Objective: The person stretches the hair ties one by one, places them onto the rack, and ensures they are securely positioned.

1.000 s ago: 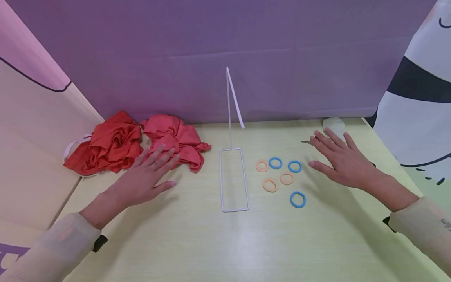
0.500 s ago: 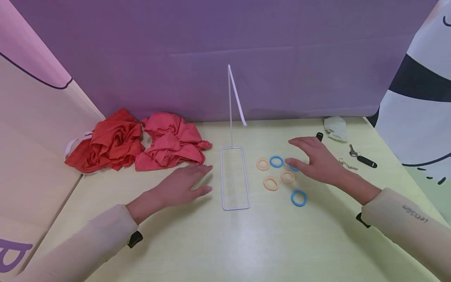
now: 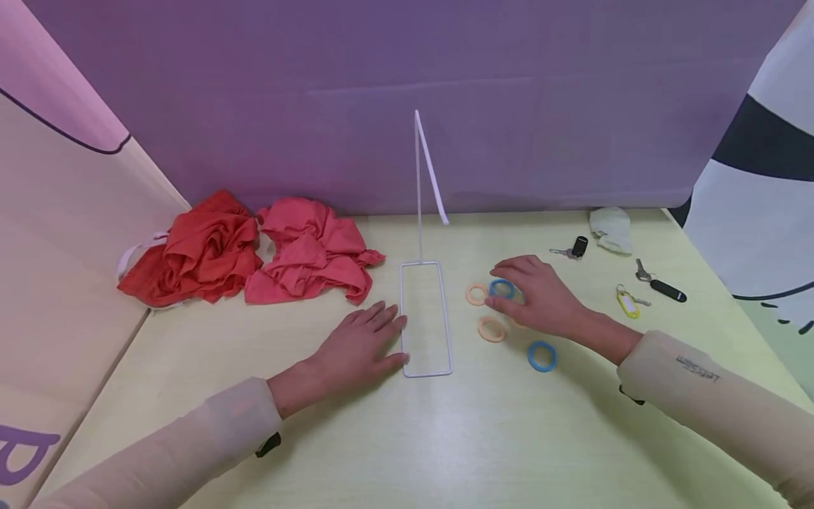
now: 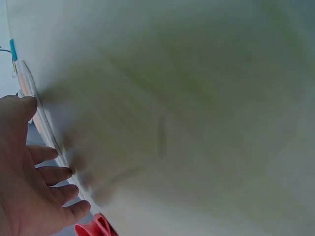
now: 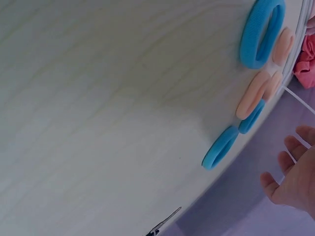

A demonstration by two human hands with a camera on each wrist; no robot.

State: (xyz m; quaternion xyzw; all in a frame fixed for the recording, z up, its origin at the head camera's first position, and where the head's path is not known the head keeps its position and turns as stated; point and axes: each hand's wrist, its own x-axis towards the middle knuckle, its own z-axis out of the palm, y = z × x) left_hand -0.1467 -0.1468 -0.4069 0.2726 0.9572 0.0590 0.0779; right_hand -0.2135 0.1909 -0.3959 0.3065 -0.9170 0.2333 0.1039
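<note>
- Head view, right of centre: the right hand has thumb and fingers parted around a blue ring, gripping nothing.
- Head view, just below centre-left: the left hand lies with fingers nearly straight, holding nothing, at the left side of the base of the white wire stand. Whether it touches the wire, I cannot tell.
- The right wrist view shows 6 rings in its upper right, 3 blue and 3 orange, with the right hand apart from them at the right edge; in the head view that hand hides 1 blue ring and most of 1 orange ring.
- The left wrist view shows the left fingertips close to the base wire, at the left of the frame.
- The stand rises between the 2 hands in the head view's upper centre.
- Head view, left: a red cloth beside a pink cloth, both crumpled.
- Head view, right: a key with a black fob, a key with a black holder, a key with a yellow tag, and a pale bundle.
</note>
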